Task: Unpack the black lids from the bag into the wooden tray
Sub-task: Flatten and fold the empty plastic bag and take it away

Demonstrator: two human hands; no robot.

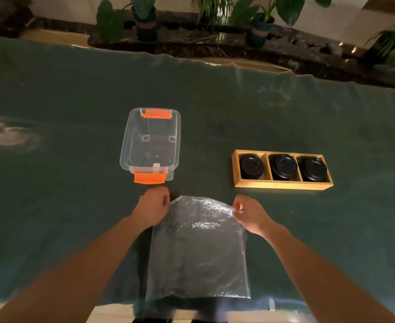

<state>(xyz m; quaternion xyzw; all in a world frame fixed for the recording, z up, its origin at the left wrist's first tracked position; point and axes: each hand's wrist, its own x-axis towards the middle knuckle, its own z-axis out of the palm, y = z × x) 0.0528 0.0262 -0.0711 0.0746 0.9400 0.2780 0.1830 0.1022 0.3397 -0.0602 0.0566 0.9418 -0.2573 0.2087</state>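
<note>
- Black lids (284, 169) sit in the wooden tray (282, 184), one stack in each of its three compartments; they are round, matte plastic domes with a small raised tab on top.
- That tray is a long, shallow rectangle of pale, smooth-looking wood with two thin dividers, lying flat on the green cloth (75, 101).
- Nearer to me than the tray, and off its left end, lies the bag (197, 248): clear, crinkled bubble-textured plastic, roughly rectangular with a rounded far edge, flat on the cloth and catching glare. It looks dark through the film, but I cannot tell whether anything is inside.
- The left hand (153, 207) is closed on the bag's far left corner, fingers curled under and thumb on top.
- The right hand (250, 214) pinches the bag's far right corner between thumb and fingertips, on the side nearest the tray.
- Both bare forearms run from the near edge up either side of the bag.
- Left of the tray, well apart from it, stands a clear plastic box (151, 142), rectangular with rounded corners and no lid on it, with an orange latch at each short end.
- The cloth is a dull, felt-like green, with a pale smear far to the tray's left.
- Beyond the tray, past the cloth's far edge, potted plants (260, 24) with broad leaves stand on a dark stone ledge.
</note>
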